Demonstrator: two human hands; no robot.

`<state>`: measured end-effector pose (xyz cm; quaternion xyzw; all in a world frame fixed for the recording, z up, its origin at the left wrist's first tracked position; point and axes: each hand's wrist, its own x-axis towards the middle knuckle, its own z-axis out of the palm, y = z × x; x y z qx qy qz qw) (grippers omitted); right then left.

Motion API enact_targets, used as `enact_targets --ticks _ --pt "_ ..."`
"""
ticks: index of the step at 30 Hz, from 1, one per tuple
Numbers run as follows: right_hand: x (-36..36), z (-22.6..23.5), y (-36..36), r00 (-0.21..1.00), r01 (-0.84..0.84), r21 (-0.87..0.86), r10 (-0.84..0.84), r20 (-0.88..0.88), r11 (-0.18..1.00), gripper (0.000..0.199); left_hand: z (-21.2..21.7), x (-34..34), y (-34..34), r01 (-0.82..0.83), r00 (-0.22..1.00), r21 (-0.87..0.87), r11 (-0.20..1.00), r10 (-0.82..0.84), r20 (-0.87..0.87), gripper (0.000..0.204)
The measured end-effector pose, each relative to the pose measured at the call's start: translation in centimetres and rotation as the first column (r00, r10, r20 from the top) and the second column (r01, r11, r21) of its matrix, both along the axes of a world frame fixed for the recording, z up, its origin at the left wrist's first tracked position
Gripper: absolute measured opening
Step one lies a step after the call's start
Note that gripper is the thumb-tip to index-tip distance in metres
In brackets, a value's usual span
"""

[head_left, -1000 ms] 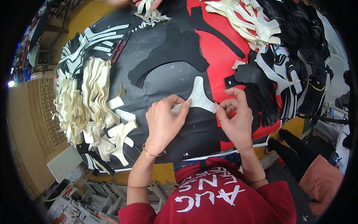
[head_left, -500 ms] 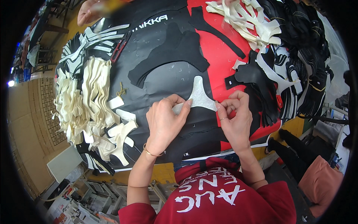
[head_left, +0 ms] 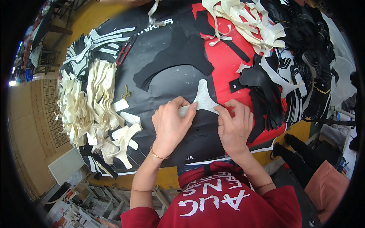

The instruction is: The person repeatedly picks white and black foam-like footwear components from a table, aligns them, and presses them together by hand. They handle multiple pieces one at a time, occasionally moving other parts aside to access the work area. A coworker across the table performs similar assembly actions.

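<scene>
A white three-armed fabric piece [head_left: 205, 99] lies over the black part of the printed sheet, one narrow arm pointing away from me. Its left arm is pinched between the thumb and fingers of my left hand [head_left: 171, 121], which hide that end. At the tip of the opposite arm, my right hand [head_left: 235, 127] closes thumb and forefinger on the edge, its other fingers curled loosely. Just beyond both hands rest curved black fabric pieces [head_left: 173, 57], overlapping one another.
Piles of cream cut pieces [head_left: 102, 89] cover the left side, with striped black-and-white pieces [head_left: 91, 43] and red-handled scissors [head_left: 122, 53] behind. Black pieces [head_left: 262, 85] are heaped at right, beside bundled stacks [head_left: 319, 72]. Cream pieces [head_left: 243, 22] lie at far right.
My right hand has shifted slightly left along the white piece, its fingers lower. At the far side, another person's hand has left its place, and cream strips now show near the top and over the black strap.
</scene>
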<state>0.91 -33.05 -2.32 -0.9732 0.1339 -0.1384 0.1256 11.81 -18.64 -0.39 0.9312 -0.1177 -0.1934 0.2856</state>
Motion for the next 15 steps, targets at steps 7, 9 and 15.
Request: enact_targets --ticks 7,9,15 --pt "2.1 0.8 -1.0 0.893 -0.449 0.138 0.448 0.043 0.883 0.048 -0.4 0.0 0.1 0.014 0.999 -0.033 0.999 -0.012 0.043 0.032" --pt "3.6 -0.1 -0.9 0.89 -0.444 0.164 0.455 -0.036 0.881 0.052 -0.4 0.0 0.2 0.017 0.999 -0.04 0.999 -0.015 0.044 0.032" --pt "3.2 -0.8 -1.2 0.84 -0.411 0.184 0.449 -0.303 0.893 0.079 -0.3 0.1 0.2 0.005 1.0 -0.055 0.999 -0.006 -0.014 0.03"
